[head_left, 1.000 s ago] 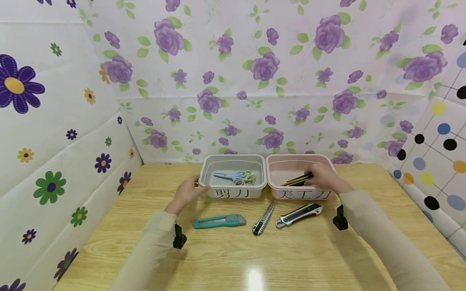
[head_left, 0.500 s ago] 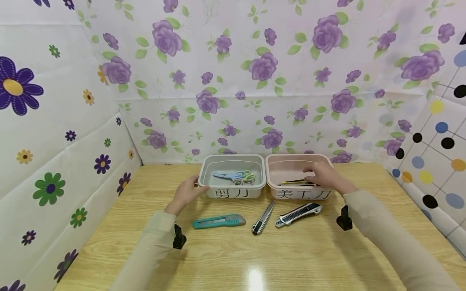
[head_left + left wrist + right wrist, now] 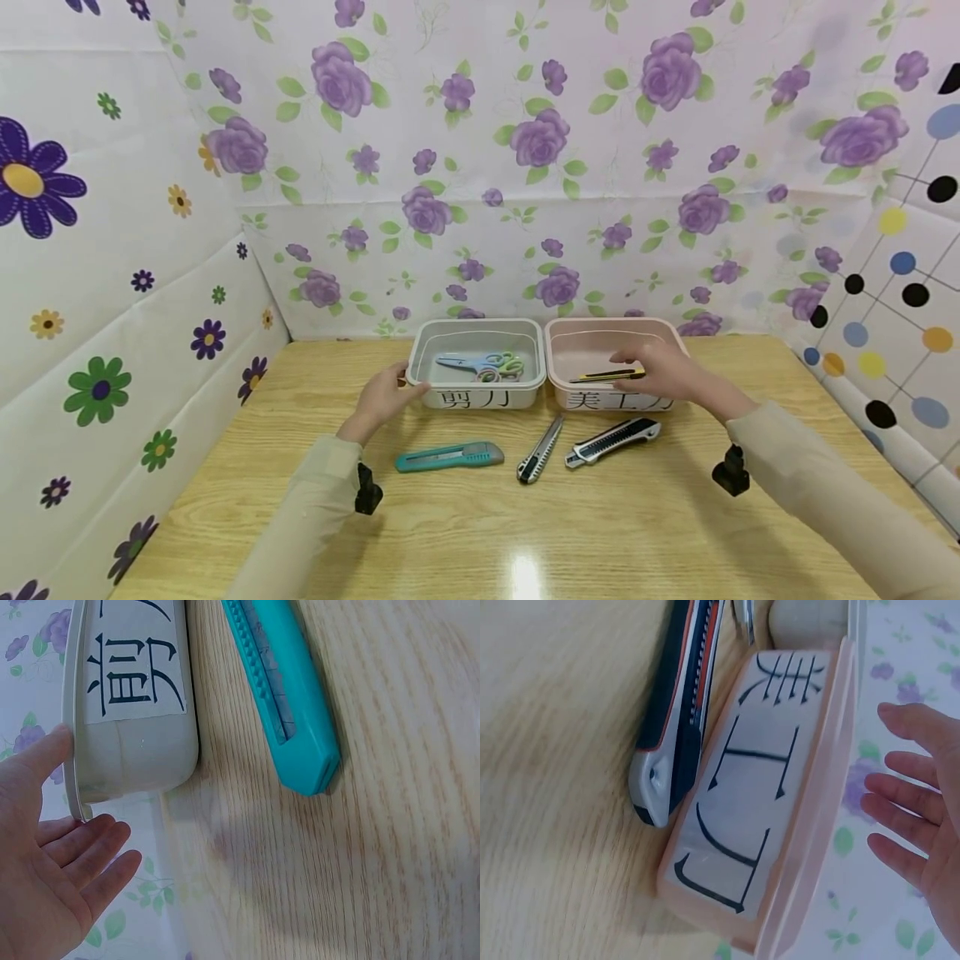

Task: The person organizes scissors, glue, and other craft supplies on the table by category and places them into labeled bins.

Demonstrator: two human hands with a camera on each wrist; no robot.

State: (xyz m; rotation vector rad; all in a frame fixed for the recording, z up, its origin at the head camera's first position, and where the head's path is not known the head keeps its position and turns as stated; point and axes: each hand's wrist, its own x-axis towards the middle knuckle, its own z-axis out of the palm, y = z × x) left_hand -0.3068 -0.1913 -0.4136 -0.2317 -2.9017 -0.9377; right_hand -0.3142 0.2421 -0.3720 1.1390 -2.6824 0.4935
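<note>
My left hand [image 3: 381,402] holds the front left corner of the grey plastic box [image 3: 417,346]. In the left wrist view its thumb lies on the rim, fingers round the corner. Blue-and-green-handled scissors [image 3: 487,363] lie in that box. Over the front right of the pink plastic box [image 3: 551,342] is my right hand [image 3: 663,369], fingers loosely spread, holding nothing. A yellow-and-black utility knife [image 3: 603,377] lies inside the pink box, beside the fingers. In front of the boxes lie a teal utility knife [image 3: 450,457], a slim silver one [image 3: 540,450] and a white-and-black one [image 3: 612,442].
The two boxes stand side by side on the wooden table [image 3: 450,533], near a flower-print backdrop [image 3: 480,200]. Each bears a paper label with dark characters on its front. Printed side sheets [image 3: 150,350] enclose the table at left and right.
My right hand has let go of the yellow-and-black utility knife, which has settled in the pink box. That hand has risen slightly and opened. My left hand has stayed at the grey box.
</note>
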